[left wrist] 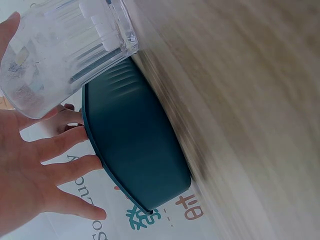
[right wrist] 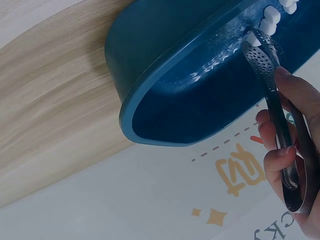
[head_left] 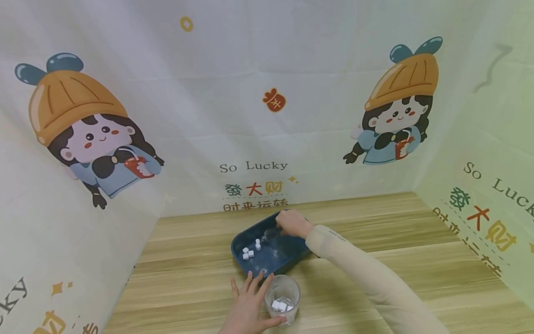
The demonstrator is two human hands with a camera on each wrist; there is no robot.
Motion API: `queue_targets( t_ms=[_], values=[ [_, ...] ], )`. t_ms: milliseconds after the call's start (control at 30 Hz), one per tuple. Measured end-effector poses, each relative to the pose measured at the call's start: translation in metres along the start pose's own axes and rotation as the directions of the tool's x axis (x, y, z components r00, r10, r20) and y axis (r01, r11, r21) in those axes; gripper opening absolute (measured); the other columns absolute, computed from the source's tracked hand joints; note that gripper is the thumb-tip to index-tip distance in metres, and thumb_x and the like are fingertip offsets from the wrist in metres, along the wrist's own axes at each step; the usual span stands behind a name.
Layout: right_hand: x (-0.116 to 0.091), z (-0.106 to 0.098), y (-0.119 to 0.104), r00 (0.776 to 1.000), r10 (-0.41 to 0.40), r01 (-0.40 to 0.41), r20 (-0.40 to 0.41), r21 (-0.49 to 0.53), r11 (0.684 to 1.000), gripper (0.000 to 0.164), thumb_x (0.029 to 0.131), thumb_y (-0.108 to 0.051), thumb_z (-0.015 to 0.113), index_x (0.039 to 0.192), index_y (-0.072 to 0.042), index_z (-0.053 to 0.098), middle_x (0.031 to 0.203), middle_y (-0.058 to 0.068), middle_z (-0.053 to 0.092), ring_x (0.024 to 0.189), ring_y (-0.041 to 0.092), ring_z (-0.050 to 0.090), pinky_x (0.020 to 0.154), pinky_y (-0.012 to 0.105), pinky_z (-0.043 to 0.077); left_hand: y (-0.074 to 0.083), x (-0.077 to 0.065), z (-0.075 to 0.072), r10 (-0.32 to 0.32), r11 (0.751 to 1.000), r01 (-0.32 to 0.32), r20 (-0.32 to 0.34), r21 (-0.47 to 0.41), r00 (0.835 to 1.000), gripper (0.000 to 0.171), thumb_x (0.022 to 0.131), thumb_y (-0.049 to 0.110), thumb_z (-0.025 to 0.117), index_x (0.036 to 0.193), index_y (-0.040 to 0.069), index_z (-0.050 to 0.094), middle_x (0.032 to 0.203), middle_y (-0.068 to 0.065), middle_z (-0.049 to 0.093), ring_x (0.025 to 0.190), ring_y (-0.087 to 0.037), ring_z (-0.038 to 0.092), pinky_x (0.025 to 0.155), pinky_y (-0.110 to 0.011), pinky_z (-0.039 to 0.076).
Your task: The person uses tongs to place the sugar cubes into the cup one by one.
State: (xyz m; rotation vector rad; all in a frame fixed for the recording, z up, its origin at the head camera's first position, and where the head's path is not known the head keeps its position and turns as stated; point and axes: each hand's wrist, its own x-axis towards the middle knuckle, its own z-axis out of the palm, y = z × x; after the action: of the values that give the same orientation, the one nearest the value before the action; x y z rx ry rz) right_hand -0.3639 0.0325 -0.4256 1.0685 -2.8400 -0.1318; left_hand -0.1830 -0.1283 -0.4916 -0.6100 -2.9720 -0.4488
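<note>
My right hand [head_left: 293, 224] grips metal tongs [right wrist: 274, 95] with perforated tips, over the far right part of a dark blue tray [head_left: 277, 269]. At the tong tips, low in the tray, is a white cube [right wrist: 253, 39]. Several more white cubes [head_left: 248, 253] lie toward the tray's left end. A clear cup [head_left: 282, 290] with white cubes inside stands in front of the tray. My left hand [head_left: 248, 304] has its fingers spread straight, with the cup between thumb and index finger. Its fingertips [left wrist: 95, 161] are right at the tray's near rim.
The tray sits on a wood-grain table [head_left: 179, 273]. A white printed cloth [head_left: 250, 134] hangs behind the table and along both sides. White powdery specks [right wrist: 212, 55] dust the inside of the tray.
</note>
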Motion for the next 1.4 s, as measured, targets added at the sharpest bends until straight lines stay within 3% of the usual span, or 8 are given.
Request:
queue_targets(
  t_ms=[233, 600, 900, 1100, 1400],
  values=[
    [-0.001, -0.001, 0.002, 0.999, -0.02, 0.021, -0.029, 0.005, 1.0, 0.018, 0.072, -0.022, 0.074, 0.088, -0.014, 0.072, 0.094, -0.002, 0.07, 0.084, 0.014, 0.065, 0.069, 0.029, 0.053, 0.001, 0.0, 0.0, 0.001, 1.0, -0.001, -0.005, -0.008, 1.0, 0.094, 0.065, 0.075, 0.051, 0.139, 0.021, 0.032, 0.137, -0.016, 0.041, 0.124, -0.047, 0.033, 0.088, -0.076, 0.015],
    [-0.013, -0.014, -0.007, 0.999, -0.028, 0.029, -0.027, 0.037, 0.999, 0.021, 0.073, -0.025, 0.073, 0.093, -0.018, 0.072, 0.095, -0.004, 0.069, 0.08, 0.01, 0.065, 0.064, 0.025, 0.052, 0.0, 0.0, 0.002, 0.006, 1.0, -0.006, -0.013, 0.008, 1.0, 0.094, 0.064, 0.075, 0.051, 0.138, 0.02, 0.033, 0.136, -0.016, 0.042, 0.124, -0.047, 0.034, 0.087, -0.076, 0.017],
    [-0.023, -0.029, -0.005, 0.996, -0.041, 0.055, -0.074, 0.197, 0.979, 0.022, 0.074, -0.021, 0.072, 0.094, -0.012, 0.071, 0.094, 0.0, 0.07, 0.079, 0.013, 0.065, 0.065, 0.025, 0.052, -0.001, 0.0, 0.002, 0.024, 1.0, -0.024, -0.019, 0.004, 1.0, 0.093, 0.065, 0.075, 0.052, 0.138, 0.02, 0.033, 0.135, -0.017, 0.042, 0.123, -0.048, 0.034, 0.087, -0.076, 0.017],
    [-0.032, -0.043, 0.001, 0.997, -0.02, 0.036, -0.078, 0.207, 0.978, 0.027, 0.076, -0.026, 0.069, 0.099, -0.013, 0.07, 0.097, 0.001, 0.069, 0.083, 0.014, 0.065, 0.071, 0.027, 0.052, -0.001, 0.0, 0.001, 0.03, 1.0, -0.03, -0.029, 0.005, 0.999, 0.093, 0.065, 0.074, 0.052, 0.139, 0.02, 0.032, 0.136, -0.017, 0.041, 0.123, -0.048, 0.034, 0.087, -0.076, 0.017],
    [-0.048, -0.053, 0.011, 0.997, 0.015, 0.001, -0.076, 0.207, 0.978, 0.029, 0.078, -0.03, 0.067, 0.103, -0.015, 0.069, 0.093, 0.0, 0.067, 0.079, 0.014, 0.063, 0.065, 0.026, 0.051, 0.001, -0.001, -0.001, 0.029, 1.0, -0.029, -0.023, 0.004, 0.999, 0.093, 0.065, 0.074, 0.053, 0.138, 0.02, 0.033, 0.137, -0.017, 0.04, 0.123, -0.048, 0.034, 0.087, -0.076, 0.016]
  ],
)
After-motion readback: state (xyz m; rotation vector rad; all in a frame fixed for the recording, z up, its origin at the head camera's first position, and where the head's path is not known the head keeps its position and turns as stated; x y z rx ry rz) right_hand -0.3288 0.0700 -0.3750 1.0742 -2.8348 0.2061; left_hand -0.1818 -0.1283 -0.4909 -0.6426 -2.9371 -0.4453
